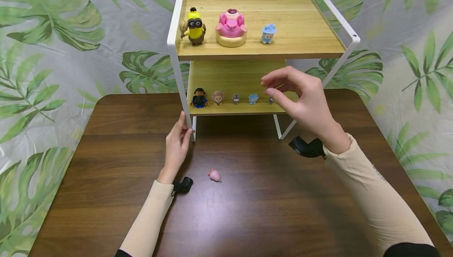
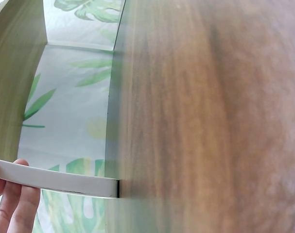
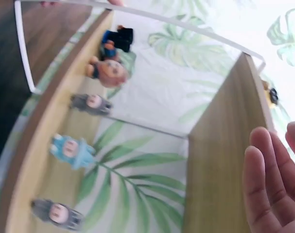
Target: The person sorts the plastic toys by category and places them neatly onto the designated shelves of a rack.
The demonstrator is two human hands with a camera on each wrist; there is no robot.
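My left hand (image 1: 175, 145) holds the front left leg of a white-framed wooden two-tier shelf (image 1: 301, 48). In the left wrist view, its fingers and thumb lie on either side of the white leg (image 2: 64, 182). My right hand (image 1: 306, 98) hovers before the shelf's right part, thumb and fingertips apart, with nothing between them. Behind it, a small grey figurine (image 3: 57, 214) stands on the lower tier, partly hidden in the head view. Along that tier's front stand a blue figurine (image 1: 253, 99), another grey one (image 1: 236, 99), a brown-haired one (image 1: 218, 97) and a dark-clothed toy figure (image 1: 199, 98).
The upper tier bears a yellow goggled figure (image 1: 196, 29), a pink toy on a cream base (image 1: 231, 29) and a blue-hatted figurine (image 1: 268, 34). A small pink toy (image 1: 214, 175) lies on the brown table (image 1: 255, 210). Leaf-patterned cloth (image 1: 70, 52) hangs behind.
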